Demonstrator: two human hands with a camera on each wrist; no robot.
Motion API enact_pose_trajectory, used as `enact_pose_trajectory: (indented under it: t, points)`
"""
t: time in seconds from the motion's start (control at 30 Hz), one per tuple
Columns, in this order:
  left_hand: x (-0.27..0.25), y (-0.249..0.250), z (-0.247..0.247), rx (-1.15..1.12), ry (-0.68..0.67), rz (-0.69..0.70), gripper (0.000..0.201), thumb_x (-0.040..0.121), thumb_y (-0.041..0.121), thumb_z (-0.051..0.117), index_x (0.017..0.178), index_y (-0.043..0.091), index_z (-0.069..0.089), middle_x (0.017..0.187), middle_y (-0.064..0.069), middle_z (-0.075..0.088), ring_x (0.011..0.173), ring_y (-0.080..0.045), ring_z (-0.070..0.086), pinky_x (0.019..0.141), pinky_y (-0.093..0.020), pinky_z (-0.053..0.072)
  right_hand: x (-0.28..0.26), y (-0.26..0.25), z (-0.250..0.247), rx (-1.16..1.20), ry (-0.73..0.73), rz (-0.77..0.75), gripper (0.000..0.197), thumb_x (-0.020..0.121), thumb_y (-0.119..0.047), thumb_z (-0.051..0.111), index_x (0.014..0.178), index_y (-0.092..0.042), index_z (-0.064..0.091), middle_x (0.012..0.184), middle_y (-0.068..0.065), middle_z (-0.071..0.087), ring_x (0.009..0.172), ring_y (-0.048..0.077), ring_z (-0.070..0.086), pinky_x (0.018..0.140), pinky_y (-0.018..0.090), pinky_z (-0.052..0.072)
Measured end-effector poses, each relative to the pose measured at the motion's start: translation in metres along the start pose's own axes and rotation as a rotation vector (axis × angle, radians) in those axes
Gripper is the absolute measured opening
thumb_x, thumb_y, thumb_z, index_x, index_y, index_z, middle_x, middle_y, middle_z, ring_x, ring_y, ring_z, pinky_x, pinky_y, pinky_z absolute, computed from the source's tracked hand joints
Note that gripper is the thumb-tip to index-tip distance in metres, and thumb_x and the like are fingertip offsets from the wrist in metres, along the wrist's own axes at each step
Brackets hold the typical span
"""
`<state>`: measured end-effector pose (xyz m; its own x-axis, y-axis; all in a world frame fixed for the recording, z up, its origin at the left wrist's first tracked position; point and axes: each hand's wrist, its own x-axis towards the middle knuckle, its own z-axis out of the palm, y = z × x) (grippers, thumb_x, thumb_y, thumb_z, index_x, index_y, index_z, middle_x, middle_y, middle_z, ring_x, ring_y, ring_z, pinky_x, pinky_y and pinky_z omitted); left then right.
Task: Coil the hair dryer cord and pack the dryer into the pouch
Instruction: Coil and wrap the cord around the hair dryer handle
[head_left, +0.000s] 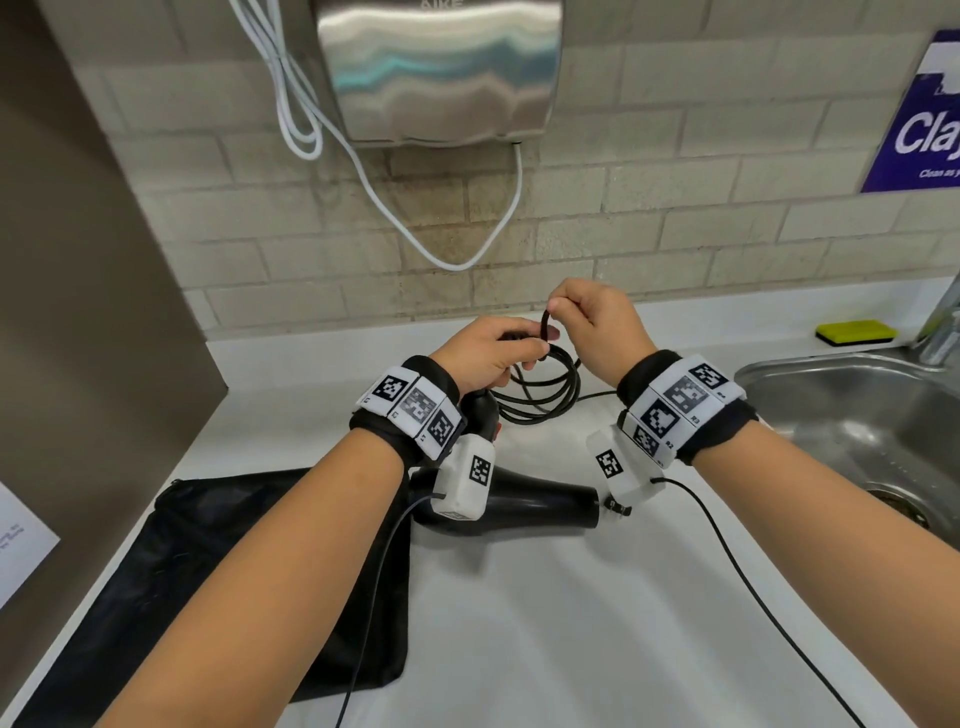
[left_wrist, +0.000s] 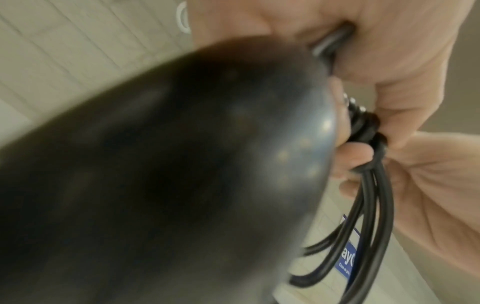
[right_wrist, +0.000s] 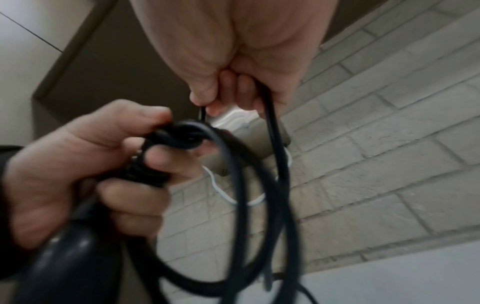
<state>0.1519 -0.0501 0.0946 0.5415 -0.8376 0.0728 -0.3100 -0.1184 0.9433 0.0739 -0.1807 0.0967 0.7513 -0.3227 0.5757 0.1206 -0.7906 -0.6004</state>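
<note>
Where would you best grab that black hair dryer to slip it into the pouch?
Take the hair dryer by its handle, coming from above. The handle is narrow and the left hand already holds it with the cord loops. The wide barrel lies sideways beside the pouch.

Even, soft indoor light fills the head view, sharp at centre, with wall lines bowing toward 3 and 9 o'clock. The worktop (head_left: 545, 613) gleams palely. Both wrist views are dimmer and smeared; the dryer (left_wrist: 155, 174) is a dark, unfocused blur.
</note>
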Motion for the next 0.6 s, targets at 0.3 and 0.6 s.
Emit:
enact_pose_trajectory:
  t: [0.3,0.6]
  points:
    - [0.008,-0.005,0.008,0.011,0.080,0.034,0.016,0.095,0.014,0.051,0.104,0.012,0.065,0.078,0.002,0.064,0.038,-0.002,0.038,0.041,-0.013,0.033,-0.022,0.016,-0.006,0.012,0.178,-0.055,0.015,0.090,-0.004,0.051,0.088,0.003,0.065,0.079,0.004,0.056,0.074,0.013,0.048,0.068,0.000,0.034]
    - [0.011,-0.006,0.012,-0.149,0.146,0.013,0.022,0.093,0.009,0.053,0.110,0.016,0.065,0.080,-0.006,0.064,0.070,-0.015,0.049,0.039,-0.013,0.026,-0.045,0.039,-0.014,0.167,0.194,0.097,0.006,0.089,-0.011,0.056,0.085,-0.015,0.057,0.069,-0.011,0.052,0.062,-0.002,0.048,0.061,0.006,0.038]
